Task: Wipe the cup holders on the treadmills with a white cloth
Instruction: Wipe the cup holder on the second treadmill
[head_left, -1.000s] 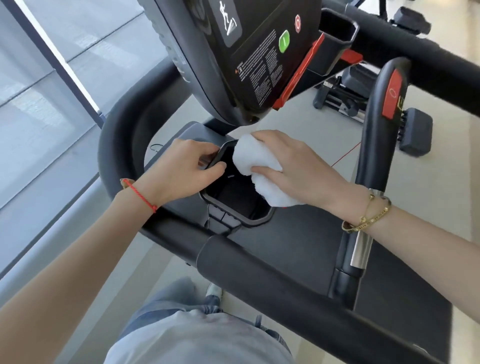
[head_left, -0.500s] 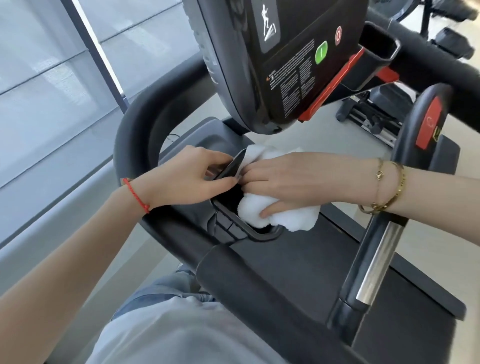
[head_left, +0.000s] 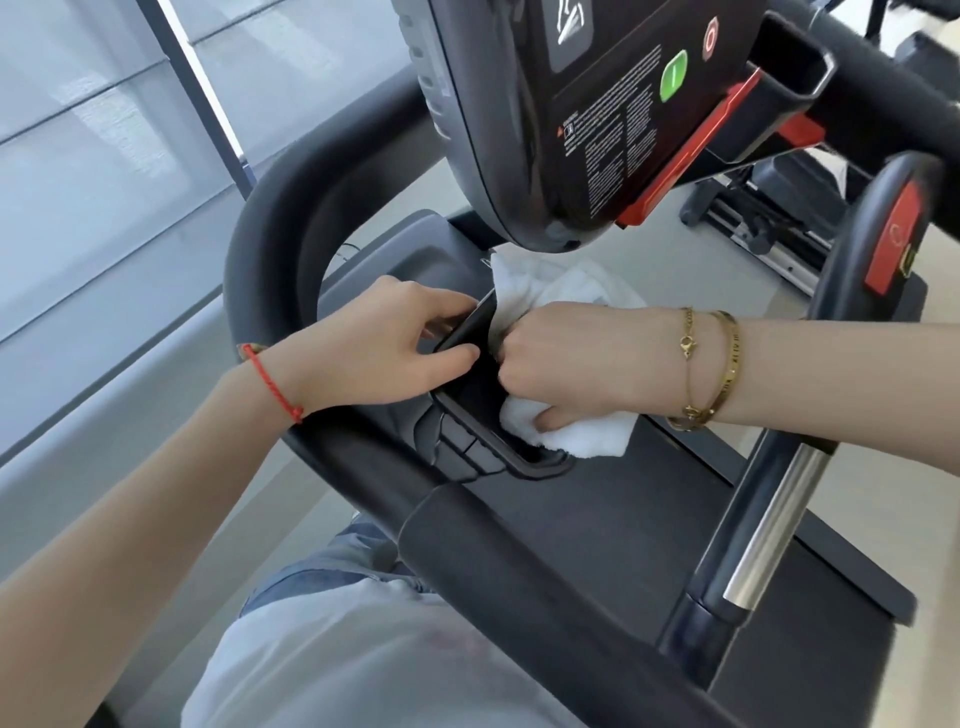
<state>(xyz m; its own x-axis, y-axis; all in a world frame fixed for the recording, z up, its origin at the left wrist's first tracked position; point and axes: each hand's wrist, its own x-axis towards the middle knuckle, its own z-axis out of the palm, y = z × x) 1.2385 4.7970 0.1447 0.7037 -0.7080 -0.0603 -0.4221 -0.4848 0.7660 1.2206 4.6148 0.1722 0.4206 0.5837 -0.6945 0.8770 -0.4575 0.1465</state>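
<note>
Head view: right hand (head_left: 566, 358) curled around the white cloth (head_left: 566, 434), pressed down into the cup holder (head_left: 524, 460) just below it, long axis running away toward the console (head_left: 597, 124). Left hand (head_left: 387, 348) pinching the holder's left rim (steadying only, probably), so right hand nearer for the wiping.

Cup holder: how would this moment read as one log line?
step: wiping | right hand: holds white cloth inside cup holder | left hand: grips its rim
</note>
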